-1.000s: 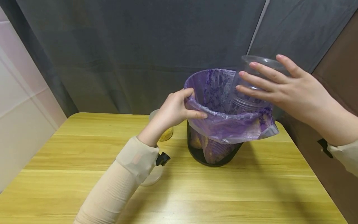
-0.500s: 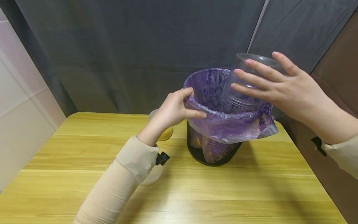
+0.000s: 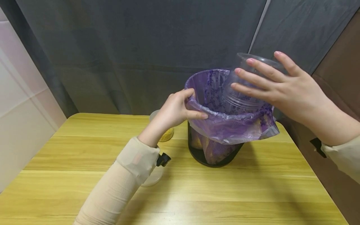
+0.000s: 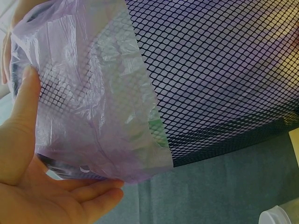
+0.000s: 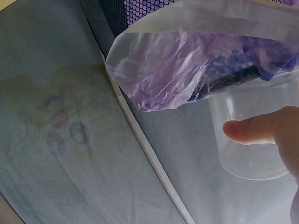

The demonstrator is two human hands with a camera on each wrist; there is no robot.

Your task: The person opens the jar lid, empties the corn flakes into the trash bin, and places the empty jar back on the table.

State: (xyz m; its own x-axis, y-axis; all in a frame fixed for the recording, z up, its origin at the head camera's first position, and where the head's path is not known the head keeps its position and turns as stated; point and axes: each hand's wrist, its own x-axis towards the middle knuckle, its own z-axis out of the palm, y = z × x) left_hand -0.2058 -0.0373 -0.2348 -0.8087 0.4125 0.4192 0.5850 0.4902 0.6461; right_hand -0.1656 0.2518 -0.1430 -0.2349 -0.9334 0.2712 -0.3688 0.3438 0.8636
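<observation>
A black mesh wastebasket [image 3: 194, 150] stands on the table, lined with a purple plastic bag [image 3: 225, 128] folded over its rim. My left hand [image 3: 174, 109] grips that rim through the bag, thumb on the near side; in the left wrist view the thumb [image 4: 27, 98] presses the bag. With my right hand [image 3: 292, 87] I hold a clear plastic tub [image 3: 239, 101], fingers spread along one side. The tub is tilted, its ridged lower end inside the bin's mouth. From the right wrist, the thumb [image 5: 252, 129] lies against the tub's other side.
Behind my left wrist stands a clear container with something yellow [image 3: 167, 135] in it, partly hidden. A round clear lid [image 3: 153, 178] lies by my left sleeve. A grey curtain [image 3: 126, 56] hangs behind the wooden table [image 3: 84, 150].
My right hand has shifted slightly left and up with the tub, bringing it further over the bin's mouth. The left hand keeps its grip on the rim.
</observation>
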